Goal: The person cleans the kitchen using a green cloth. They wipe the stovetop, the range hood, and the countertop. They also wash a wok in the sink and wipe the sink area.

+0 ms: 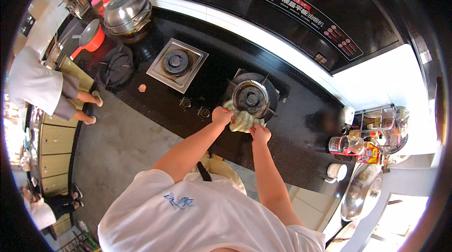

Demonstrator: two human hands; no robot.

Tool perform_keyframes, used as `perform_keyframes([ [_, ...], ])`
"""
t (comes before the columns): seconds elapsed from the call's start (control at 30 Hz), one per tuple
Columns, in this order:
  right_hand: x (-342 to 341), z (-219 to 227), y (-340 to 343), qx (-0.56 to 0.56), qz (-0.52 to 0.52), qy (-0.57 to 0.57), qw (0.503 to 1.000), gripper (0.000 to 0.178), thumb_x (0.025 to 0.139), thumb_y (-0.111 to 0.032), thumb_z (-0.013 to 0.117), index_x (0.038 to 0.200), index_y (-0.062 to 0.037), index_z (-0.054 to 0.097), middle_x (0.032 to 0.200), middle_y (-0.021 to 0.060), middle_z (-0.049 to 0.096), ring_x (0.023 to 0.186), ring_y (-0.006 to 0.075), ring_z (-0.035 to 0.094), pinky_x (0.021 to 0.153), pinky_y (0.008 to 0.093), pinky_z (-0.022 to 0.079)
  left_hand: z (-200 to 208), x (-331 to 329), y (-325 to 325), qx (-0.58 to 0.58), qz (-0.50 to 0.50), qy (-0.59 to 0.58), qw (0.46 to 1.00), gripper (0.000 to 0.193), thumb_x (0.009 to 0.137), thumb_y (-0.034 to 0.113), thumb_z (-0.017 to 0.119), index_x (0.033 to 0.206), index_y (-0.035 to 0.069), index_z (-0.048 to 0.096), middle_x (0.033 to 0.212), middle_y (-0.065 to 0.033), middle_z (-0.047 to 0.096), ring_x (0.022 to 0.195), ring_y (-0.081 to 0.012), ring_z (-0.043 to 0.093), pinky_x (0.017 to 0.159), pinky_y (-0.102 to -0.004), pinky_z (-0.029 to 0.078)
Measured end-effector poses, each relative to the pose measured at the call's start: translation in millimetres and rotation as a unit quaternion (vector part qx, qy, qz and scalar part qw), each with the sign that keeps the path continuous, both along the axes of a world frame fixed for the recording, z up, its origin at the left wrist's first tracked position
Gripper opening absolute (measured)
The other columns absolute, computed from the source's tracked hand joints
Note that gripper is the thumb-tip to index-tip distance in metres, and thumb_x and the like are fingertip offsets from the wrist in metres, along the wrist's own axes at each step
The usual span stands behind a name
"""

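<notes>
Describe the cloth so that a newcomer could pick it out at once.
Start at the long black counter and find the right-hand burner, the one ringed by a dark, pronged support. At its near edge, the left hand and right hand hold the cloth between them. Its pale, crumpled fabric with green stripes sets it apart from the dark, hard surfaces around it.

Black countertop [301,141] beneath fingers [225,112]; dark range hood [278,21] and white wall [383,74] beyond; grey floor [122,144] to their left, pale yellow cabinets [56,158] farther left; glare [400,219] far right
</notes>
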State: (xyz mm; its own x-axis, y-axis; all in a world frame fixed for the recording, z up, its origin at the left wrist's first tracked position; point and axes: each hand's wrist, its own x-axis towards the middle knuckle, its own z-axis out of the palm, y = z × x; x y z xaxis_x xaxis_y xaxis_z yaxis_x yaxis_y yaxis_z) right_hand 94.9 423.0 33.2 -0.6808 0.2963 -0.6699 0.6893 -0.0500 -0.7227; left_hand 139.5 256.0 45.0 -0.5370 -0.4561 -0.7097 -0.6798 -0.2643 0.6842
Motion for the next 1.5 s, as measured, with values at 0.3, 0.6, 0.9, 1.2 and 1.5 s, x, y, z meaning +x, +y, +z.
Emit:
perform_keyframes([
  [0.3, 3, 7, -24, -0.039, -0.014, -0.021, 0.999, 0.028, 0.085, 0.000, 0.066, 0.108, 0.0087, 0.053, 0.089, 0.0191, 0.062, 0.071, 0.0278, 0.065, 0.064, 0.0369, 0.062, -32, 5, -14, -0.088, 0.096, 0.040, 0.991, 0.028, 0.078, 0.016, 0.074, 0.079, 0.003, 0.050, 0.066, -0.0130, 0.058, 0.057, -0.0252, 0.062, 0.056, -0.0399, 0.051],
  [0.6, 1, 15, -9, -0.043, -0.019, -0.045, 0.998, 0.038, 0.086, -0.001, 0.065, 0.120, 0.0078, 0.052, 0.095, 0.0197, 0.062, 0.074, 0.0271, 0.065, 0.066, 0.0350, 0.062, -12, 7, 3, -0.060, 0.038, 0.019, 0.997, 0.021, 0.087, 0.011, 0.067, 0.084, 0.004, 0.048, 0.082, -0.0129, 0.052, 0.071, -0.0266, 0.063, 0.066, -0.0391, 0.061],
  [0.9, -5, 8, -2, -0.059, 0.018, -0.033, 0.998, 0.034, 0.085, -0.001, 0.066, 0.114, 0.0086, 0.052, 0.096, 0.0191, 0.061, 0.079, 0.0276, 0.065, 0.068, 0.0361, 0.062, 3, 4, 3, -0.046, 0.048, 0.001, 0.998, 0.019, 0.088, 0.011, 0.066, 0.086, 0.001, 0.050, 0.084, -0.0150, 0.056, 0.072, -0.0238, 0.064, 0.069, -0.0385, 0.062],
  [1.2, -6, 10, 1, -0.069, 0.015, -0.021, 0.997, 0.020, 0.084, -0.002, 0.067, 0.097, 0.0071, 0.054, 0.092, 0.0174, 0.061, 0.081, 0.0271, 0.065, 0.068, 0.0357, 0.062, 7, 3, 5, -0.025, 0.047, 0.002, 0.999, 0.021, 0.088, 0.008, 0.066, 0.079, 0.004, 0.047, 0.082, -0.0141, 0.054, 0.074, -0.0246, 0.063, 0.070, -0.0397, 0.063],
  [1.5, 13, 8, 16, -0.071, 0.010, -0.057, 0.996, 0.029, 0.085, -0.001, 0.066, 0.110, 0.0077, 0.054, 0.091, 0.0154, 0.061, 0.078, 0.0242, 0.064, 0.066, 0.0344, 0.061, -14, 17, 16, -0.037, 0.088, 0.031, 0.995, 0.028, 0.082, 0.011, 0.073, 0.083, 0.000, 0.047, 0.078, -0.0136, 0.057, 0.067, -0.0253, 0.064, 0.056, -0.0399, 0.056],
])
